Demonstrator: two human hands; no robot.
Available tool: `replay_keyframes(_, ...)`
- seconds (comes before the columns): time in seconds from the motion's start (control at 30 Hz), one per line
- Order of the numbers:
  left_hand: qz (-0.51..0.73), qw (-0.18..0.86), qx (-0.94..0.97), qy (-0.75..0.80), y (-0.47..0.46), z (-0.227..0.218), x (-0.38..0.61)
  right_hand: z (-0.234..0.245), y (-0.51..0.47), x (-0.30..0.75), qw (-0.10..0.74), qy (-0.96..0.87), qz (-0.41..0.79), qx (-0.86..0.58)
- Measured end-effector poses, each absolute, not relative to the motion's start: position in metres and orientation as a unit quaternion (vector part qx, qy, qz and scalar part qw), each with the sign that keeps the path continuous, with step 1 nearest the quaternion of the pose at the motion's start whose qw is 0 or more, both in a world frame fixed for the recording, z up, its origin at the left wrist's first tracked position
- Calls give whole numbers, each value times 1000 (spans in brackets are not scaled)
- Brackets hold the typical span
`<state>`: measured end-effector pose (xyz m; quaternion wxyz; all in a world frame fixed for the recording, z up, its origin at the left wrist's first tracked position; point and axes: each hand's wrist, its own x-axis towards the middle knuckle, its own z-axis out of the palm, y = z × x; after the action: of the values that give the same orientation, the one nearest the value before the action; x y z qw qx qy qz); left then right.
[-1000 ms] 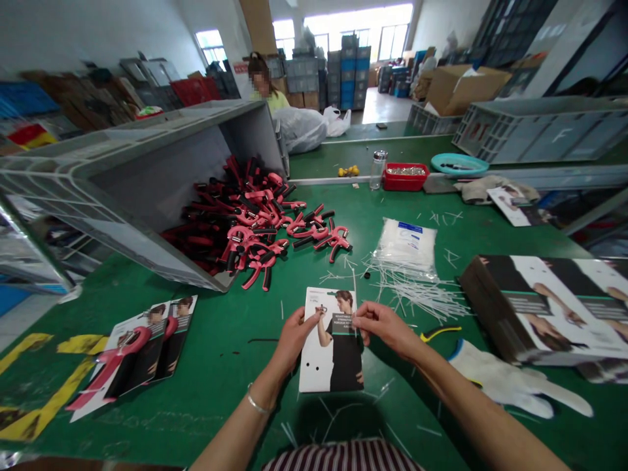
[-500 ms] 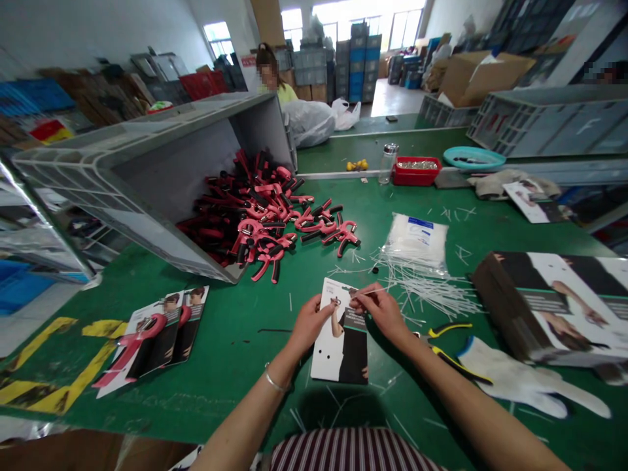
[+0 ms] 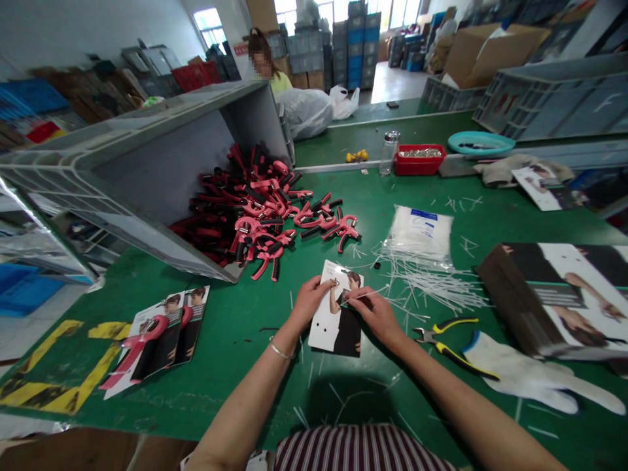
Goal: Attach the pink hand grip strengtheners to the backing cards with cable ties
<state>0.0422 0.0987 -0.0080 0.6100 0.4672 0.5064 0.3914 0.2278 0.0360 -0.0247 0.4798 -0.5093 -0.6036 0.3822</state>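
My left hand is closed on the left edge of a printed backing card, black and white with a person's picture and small holes. The card sits just in front of me, its top tilted slightly away. Over its right side, my right hand pinches a thin white cable tie, whose far end sticks out to the right. To the right of the hand lie a pile of loose cable ties and a clear bag of them. Pink-and-black hand grips spill from a tipped grey crate.
Cards with hand grips lie at left. At right are yellow-handled cutting pliers, a white glove and a stack of cards. Farther back stand a glass jar and a red tray. A person is beyond the crate.
The card has shifted slightly away from me and tilted. My right hand has moved from its upper right edge to lower over its face, with the cable tie now plainly visible.
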Motion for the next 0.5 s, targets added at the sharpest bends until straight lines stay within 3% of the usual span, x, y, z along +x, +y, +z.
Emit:
replay_keyframes(0.17, 432, 709, 312, 462, 70, -16, 45, -29, 31, 223, 508, -581, 359, -525)
replay_keyframes(0.5, 416, 703, 310, 486, 56, -18, 46, -33, 27, 219, 517, -575, 365, -518)
